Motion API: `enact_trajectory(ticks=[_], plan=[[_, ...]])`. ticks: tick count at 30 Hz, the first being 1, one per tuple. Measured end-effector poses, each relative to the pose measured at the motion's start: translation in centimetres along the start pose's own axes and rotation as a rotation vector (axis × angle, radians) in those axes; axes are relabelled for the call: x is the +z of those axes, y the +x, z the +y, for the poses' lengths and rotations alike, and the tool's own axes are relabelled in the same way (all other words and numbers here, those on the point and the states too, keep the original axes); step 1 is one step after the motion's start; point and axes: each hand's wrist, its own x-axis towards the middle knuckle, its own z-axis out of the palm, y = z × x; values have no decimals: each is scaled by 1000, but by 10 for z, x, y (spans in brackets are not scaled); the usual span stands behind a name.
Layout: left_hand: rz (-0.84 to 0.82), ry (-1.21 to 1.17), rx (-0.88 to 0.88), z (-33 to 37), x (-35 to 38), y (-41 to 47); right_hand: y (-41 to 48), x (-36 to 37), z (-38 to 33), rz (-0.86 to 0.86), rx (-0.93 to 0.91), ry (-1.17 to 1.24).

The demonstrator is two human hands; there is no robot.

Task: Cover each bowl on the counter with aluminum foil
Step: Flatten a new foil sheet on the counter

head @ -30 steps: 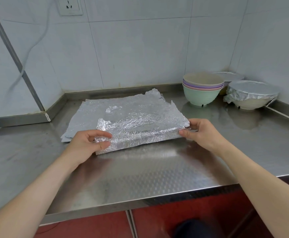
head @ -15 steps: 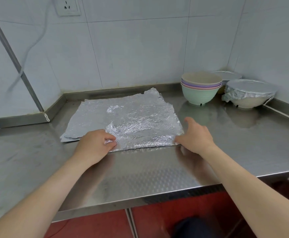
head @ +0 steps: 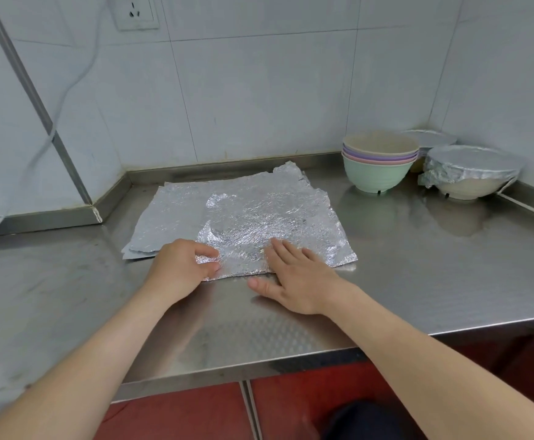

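So far one covered bowl [head: 469,168] is sitting in the right corner, a rear bowl [head: 431,140] covered behind it; a stack [head: 378,173] of four bare bowls is waiting beside them, so most work is likely remaining. The foil [head: 259,214] is lying on the counter [head: 418,265] in crinkled, ragged sheets. The left hand [head: 180,268] is pinching its near edge with curled fingers; the right hand [head: 294,281] is pressing it flat, fingers spread
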Motion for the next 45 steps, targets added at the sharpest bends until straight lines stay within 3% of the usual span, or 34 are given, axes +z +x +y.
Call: enact_trajectory(ticks=[10,13,16,18,20,22,25,33,36,40,45], plan=[[-34,27,13,-1,-1,1,-12,-9,14,-56,84,2],[21,167,33,1,-2,1,-12,-13,17,-82,84,44],[160,271,307,19,5,2,-9,-12,20,-88,82,30],[-9,364,489,33,17,4,-6,-10,21,-82,86,26],[-257,475,433,33,28,4,-7,-9,21,-47,85,72],[-391,461,325,25,33,9,-11,-12,28,63,83,98],[-423,464,325,19,33,12,-14,-16,43,213,88,-40],[-519,469,311,21,29,15,-15,-14,60,-49,209,-26],[-539,488,279,24,26,20,-17,-11,59,16,212,-4],[-386,476,342,50,33,22,-20,-8,59,85,228,33],[-565,488,358,62,51,21,-19,-10,60,42,211,24]])
